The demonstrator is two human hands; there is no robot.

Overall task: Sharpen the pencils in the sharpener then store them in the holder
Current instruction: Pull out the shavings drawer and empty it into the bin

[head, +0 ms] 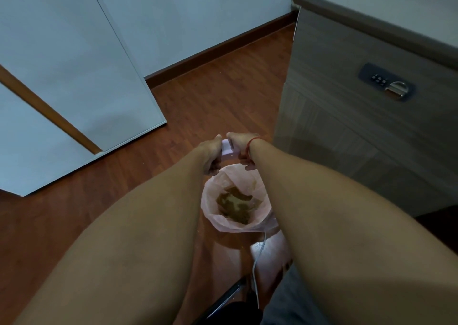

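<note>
Sharpener (pixel 227 148): a small white-lilac box, largely hidden by the hands, is held just above the far rim of the bin (pixel 207 202). Whether this is the whole sharpener or only its shavings tray cannot be told.

Left hand (pixel 210 154): grips the left end of the box, with the thumb along the top and the fingers curled under.

Right hand (pixel 241 147): grips the opposite end, fingers curled round it. A red string (pixel 253 141) is tied at the wrist.

Bin: lined with a pink bag, and a heap of brown shavings (pixel 235 204) lies at the bottom, directly below and nearer than the hands. A white cable (pixel 257 262) trails over the near rim toward the viewer.

Surroundings: a grey wood-grain cabinet (pixel 347 131) with a combination lock (pixel 387 86) stands to the right of the bin. A white door (pixel 74 76) stands to the left and beyond it. Wooden floor (pixel 210 89) lies all round.

Progress, as a judgement: the shavings in the bin suggest sharpening is already done in part or in full, and the present step looks like emptying waste. No pencils and no holder are in view, so the number sharpened and the number stored cannot be confirmed. Storing in the holder has to be treated as outstanding.
</note>
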